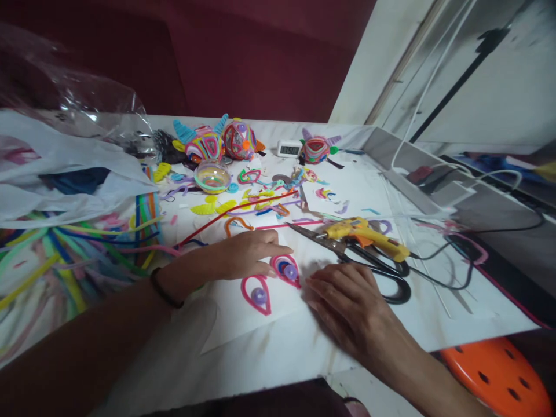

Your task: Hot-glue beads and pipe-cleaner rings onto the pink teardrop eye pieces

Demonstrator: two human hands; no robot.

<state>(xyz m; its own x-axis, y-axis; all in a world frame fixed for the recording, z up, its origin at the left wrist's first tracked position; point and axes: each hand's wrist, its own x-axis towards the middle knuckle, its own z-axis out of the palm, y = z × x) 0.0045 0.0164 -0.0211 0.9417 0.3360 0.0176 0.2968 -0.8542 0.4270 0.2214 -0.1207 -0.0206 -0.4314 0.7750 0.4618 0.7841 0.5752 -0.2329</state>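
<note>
A pink pipe-cleaner teardrop (pixel 296 279) lies on white paper (pixel 230 324), with blue and red bits and a purple bead (pixel 291 272) inside. My left hand (pixel 245 253) rests at its left edge, index finger and thumb apart, its other fingers partly hidden. On the other side my right hand (pixel 345 298) lies palm down on the table, fingers loosely stretched, tips close to the teardrop's point; whether they touch it I cannot tell. Nearer me sits a second pink teardrop (pixel 244 291) with its own purple bead (pixel 259 296).
Black-handled scissors (pixel 402 289) and a yellow glue gun (pixel 360 230) with a cord lie beyond my right hand. Loose pipe cleaners (pixel 65 272) crowd the left. Farther back are a clear bowl (pixel 212 177), decorated balls (pixel 240 139) and a small digital clock (pixel 289 149).
</note>
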